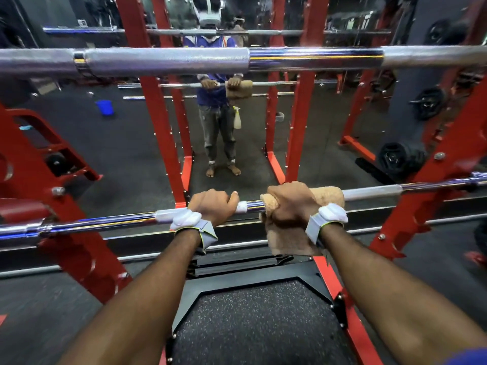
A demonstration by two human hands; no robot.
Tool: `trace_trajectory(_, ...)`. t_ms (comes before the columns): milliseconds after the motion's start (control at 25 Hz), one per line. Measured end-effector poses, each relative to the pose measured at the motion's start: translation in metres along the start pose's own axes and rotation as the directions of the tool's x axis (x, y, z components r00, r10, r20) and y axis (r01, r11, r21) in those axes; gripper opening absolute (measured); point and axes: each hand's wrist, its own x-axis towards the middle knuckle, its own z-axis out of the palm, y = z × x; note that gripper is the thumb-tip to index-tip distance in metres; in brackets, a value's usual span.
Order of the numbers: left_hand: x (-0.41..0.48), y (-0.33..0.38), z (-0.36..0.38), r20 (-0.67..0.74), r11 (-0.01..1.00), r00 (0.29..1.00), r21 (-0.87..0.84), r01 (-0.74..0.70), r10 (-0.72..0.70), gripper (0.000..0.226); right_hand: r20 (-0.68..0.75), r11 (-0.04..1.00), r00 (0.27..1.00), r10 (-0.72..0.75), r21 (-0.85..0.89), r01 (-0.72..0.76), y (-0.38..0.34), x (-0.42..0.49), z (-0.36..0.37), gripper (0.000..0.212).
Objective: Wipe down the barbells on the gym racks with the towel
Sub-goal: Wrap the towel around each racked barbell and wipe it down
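right hand gripping towel on barbell, bucket

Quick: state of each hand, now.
Left hand: closed, gripping the lower barbell bare.
Right hand: closed, gripping the towel wrapped round that barbell.

Left grip curls bare around the lower barbell. Right grip, just beside it, clamps the tan towel round the same bar, cloth hanging below. A second barbell sits higher on the red rack, with the person's reflection dead ahead.
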Motion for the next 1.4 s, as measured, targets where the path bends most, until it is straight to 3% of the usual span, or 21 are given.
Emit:
trace_trajectory(40, 0.000, -0.001, -0.001, -0.005, 1.000, 1.000, 0.014, -0.003, 0.003, 0.035, -0.108, 0.998, 0.994, -0.001, -0.059, -0.005, -0.003, -0.004, 0.006, 0.029)
trace_trajectory(120, 0.001, -0.001, 0.002, 0.000, 1.000, 1.000, -0.018, 0.003, -0.003, 0.034, -0.184, 0.990, 0.983, -0.003, -0.137, -0.023, -0.008, -0.011, 0.018, 0.034)
trace_trajectory(200, 0.000, -0.002, 0.001, 0.017, 1.000, 1.000, -0.027, 0.001, -0.001, 0.035, -0.110, 0.993, 0.994, -0.020, -0.118, 0.007, -0.002, -0.006, 0.013, 0.035)
trace_trajectory(320, 0.001, -0.001, -0.001, 0.035, 0.994, 0.998, -0.099, 0.048, -0.045, 0.039, 0.127, 0.999, 0.992, 0.007, 0.032, -0.012, 0.012, 0.003, -0.007, 0.030)
trace_trajectory(360, 0.000, 0.000, -0.002, 0.035, 0.986, 0.996, -0.143, 0.087, -0.082, 0.043, 0.115, 0.998, 0.993, 0.019, 0.052, -0.026, 0.012, 0.002, -0.006, 0.029)
trace_trajectory(560, -0.003, 0.001, -0.003, 0.004, 0.991, 0.997, -0.115, 0.075, -0.075, 0.040, -0.236, 0.992, 0.971, 0.018, -0.113, -0.046, 0.002, -0.019, 0.018, 0.034)
trace_trajectory(640, -0.002, 0.000, -0.004, -0.007, 0.990, 0.997, -0.123, 0.076, -0.078, 0.039, -0.161, 0.996, 0.987, -0.028, -0.090, 0.014, 0.013, -0.013, 0.011, 0.037)
trace_trajectory(760, -0.001, 0.002, -0.003, 0.006, 0.987, 0.998, -0.145, 0.068, -0.067, 0.040, 0.170, 0.998, 0.985, 0.036, 0.043, -0.044, 0.031, -0.006, -0.012, 0.032)
trace_trajectory(800, -0.002, 0.003, -0.003, 0.005, 0.990, 0.999, -0.134, 0.053, -0.053, 0.039, 0.203, 0.994, 0.978, 0.052, 0.081, -0.070, 0.035, -0.006, -0.013, 0.031)
trace_trajectory(840, -0.001, 0.002, -0.002, -0.003, 0.992, 0.999, -0.122, 0.043, -0.044, 0.038, 0.178, 0.995, 0.982, 0.058, 0.071, -0.072, 0.036, -0.008, -0.012, 0.033)
trace_trajectory(960, 0.003, -0.003, 0.004, 0.015, 0.992, 0.998, -0.110, 0.056, -0.055, 0.041, -0.143, 0.997, 0.989, -0.035, -0.072, 0.024, 0.037, -0.019, 0.012, 0.037)
trace_trajectory(1040, 0.004, -0.001, 0.008, 0.006, 0.987, 0.996, -0.134, 0.092, -0.092, 0.049, -0.215, 0.994, 0.976, -0.034, -0.113, 0.009, 0.042, -0.021, 0.021, 0.044)
trace_trajectory(1160, 0.005, 0.001, 0.006, 0.017, 0.972, 0.992, -0.202, 0.124, -0.123, 0.054, -0.096, 0.991, 0.995, 0.017, -0.127, -0.030, 0.049, -0.017, 0.020, 0.055)
trace_trajectory(1320, 0.005, -0.003, 0.003, 0.030, 0.990, 0.998, -0.130, 0.051, -0.047, 0.042, 0.120, 0.999, 0.992, 0.048, -0.006, -0.047, 0.055, -0.009, 0.005, 0.058)
trace_trajectory(1400, 0.004, -0.002, 0.004, 0.018, 0.989, 0.998, -0.135, 0.055, -0.053, 0.041, 0.126, 0.997, 0.990, 0.067, 0.017, -0.070, 0.059, -0.012, 0.003, 0.051)
